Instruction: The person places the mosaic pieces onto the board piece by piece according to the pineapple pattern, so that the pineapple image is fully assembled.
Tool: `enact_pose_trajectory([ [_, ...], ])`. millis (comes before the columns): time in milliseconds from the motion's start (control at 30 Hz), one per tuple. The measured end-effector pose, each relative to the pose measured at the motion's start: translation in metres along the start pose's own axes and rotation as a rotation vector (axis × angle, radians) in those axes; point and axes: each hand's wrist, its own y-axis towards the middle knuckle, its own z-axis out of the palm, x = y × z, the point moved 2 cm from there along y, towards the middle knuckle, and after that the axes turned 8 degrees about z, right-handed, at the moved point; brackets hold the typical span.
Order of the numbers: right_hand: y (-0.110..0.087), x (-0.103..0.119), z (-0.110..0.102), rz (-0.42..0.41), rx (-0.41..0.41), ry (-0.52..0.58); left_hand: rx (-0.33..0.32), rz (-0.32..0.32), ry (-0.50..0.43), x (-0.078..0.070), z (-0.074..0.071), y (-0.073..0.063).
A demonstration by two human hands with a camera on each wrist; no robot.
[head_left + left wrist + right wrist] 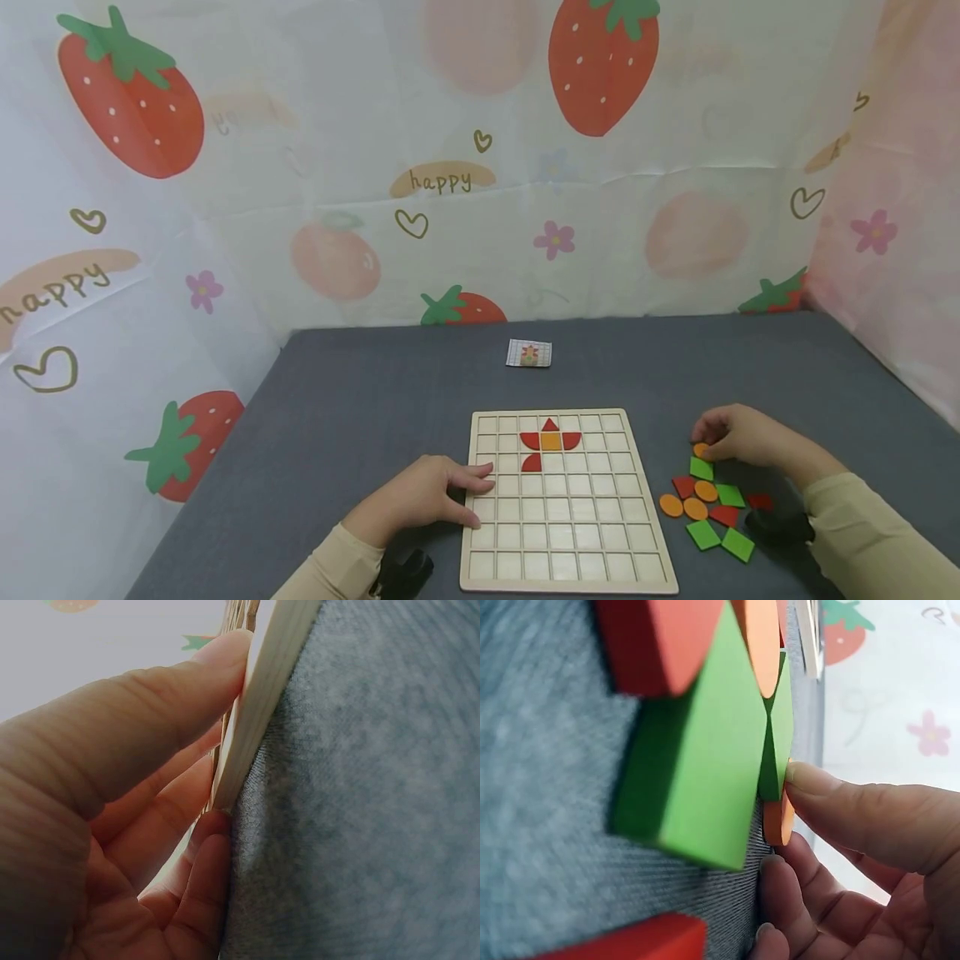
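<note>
A pale wooden grid board [562, 540] lies flat in front of me. Near its top, a red triangle [550, 425] sits above an orange square [551, 441] flanked by red quarter-rounds [572, 440], with another red quarter-round [532, 463] one row lower. My left hand [429, 497] rests at the board's left edge, fingers extended, fingertips and thumb tip on the rim. To the right of the board, my right hand [746, 435] pinches an orange disc [778, 822] between thumb and index finger, at the far end of the loose pieces, close beside a green piece [780, 739].
Loose pieces lie right of the board: orange discs [695, 509], green pieces [703, 535] and red pieces [724, 517]. A small printed card [529, 353] lies beyond the board on the dark grey tabletop [375, 392]. A strawberry-patterned curtain [600, 275] encloses the back and sides.
</note>
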Motion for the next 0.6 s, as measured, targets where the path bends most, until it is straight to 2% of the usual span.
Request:
enact_pose_trajectory([
  [333, -0.0012, 0.0002, 0.0001, 0.019, -0.015, -0.053, -0.001, 0.012, 0.003, -0.0009, -0.0003, -0.0011],
  [433, -0.0029, 0.0009, -0.0011, 0.044, -0.002, -0.036, -0.002, 0.014, 0.006, -0.0017, -0.0004, -0.001],
  [600, -0.0039, 0.0047, -0.0034, 0.04, 0.029, 0.004, -0.003, 0.017, 0.01, -0.0033, -0.0012, -0.0008],
])
